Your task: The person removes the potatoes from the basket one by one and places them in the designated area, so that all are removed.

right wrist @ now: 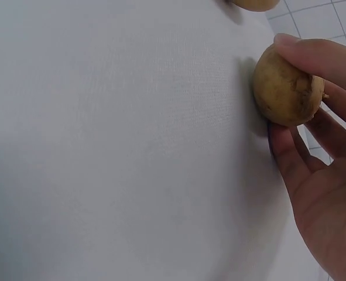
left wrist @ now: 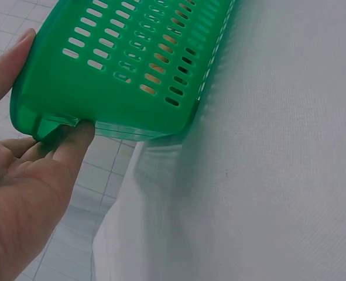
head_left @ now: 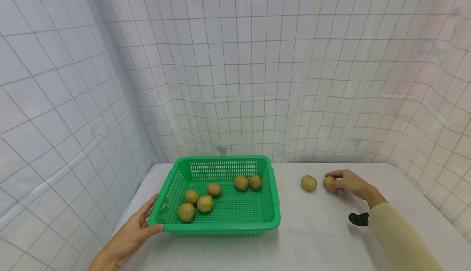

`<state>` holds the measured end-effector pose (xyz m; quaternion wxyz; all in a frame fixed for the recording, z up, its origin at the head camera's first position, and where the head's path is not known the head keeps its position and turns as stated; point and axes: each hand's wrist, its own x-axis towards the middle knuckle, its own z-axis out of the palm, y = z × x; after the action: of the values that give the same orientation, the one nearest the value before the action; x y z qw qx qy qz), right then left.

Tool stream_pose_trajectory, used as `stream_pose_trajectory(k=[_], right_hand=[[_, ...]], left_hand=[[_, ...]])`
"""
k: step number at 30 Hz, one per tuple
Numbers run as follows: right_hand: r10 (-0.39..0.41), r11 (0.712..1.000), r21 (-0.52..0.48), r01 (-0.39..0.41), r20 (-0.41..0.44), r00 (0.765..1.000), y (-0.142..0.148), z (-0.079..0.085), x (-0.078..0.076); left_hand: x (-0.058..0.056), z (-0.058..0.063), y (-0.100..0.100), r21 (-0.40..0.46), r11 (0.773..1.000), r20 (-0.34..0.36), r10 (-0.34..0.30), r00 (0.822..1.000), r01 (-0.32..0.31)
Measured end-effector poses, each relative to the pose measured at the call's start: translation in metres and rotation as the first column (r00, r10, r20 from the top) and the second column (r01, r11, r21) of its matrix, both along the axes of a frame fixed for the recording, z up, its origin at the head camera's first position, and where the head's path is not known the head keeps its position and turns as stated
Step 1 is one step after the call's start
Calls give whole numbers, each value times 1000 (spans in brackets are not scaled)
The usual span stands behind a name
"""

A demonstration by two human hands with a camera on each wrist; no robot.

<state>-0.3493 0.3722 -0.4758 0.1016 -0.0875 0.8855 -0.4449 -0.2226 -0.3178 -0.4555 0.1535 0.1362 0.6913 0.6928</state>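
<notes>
A green plastic basket (head_left: 220,227) with slotted walls stands on the white table and holds several potatoes (head_left: 205,203). My left hand (head_left: 130,232) grips the basket's left front corner, thumb over the rim and fingers beneath its edge, as the left wrist view shows. Far to the right, my right hand (head_left: 352,183) holds a potato (right wrist: 283,88) between thumb and fingers. That potato is at the tabletop; whether it touches the cloth I cannot tell. Just left of it lies a loose potato (head_left: 308,183).
White cloth (head_left: 294,242) covers the table. Grid-patterned curtains (head_left: 239,79) hang behind it and along both sides. A black device (head_left: 358,219) sits at my right wrist, over the table.
</notes>
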Motion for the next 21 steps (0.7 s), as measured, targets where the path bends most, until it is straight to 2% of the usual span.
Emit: stream_pose_trajectory(k=[13,21], right_hand=[[-5,1000,6,5,21,1000,1,-8,-4],[6,1000,1,-6,16,1000,0,0,0]], left_hand=[[-1,-1,-3,6,1000,-2,-5,1000,5],[0,-1,-2,3,1000,-17,-9,1000,9]])
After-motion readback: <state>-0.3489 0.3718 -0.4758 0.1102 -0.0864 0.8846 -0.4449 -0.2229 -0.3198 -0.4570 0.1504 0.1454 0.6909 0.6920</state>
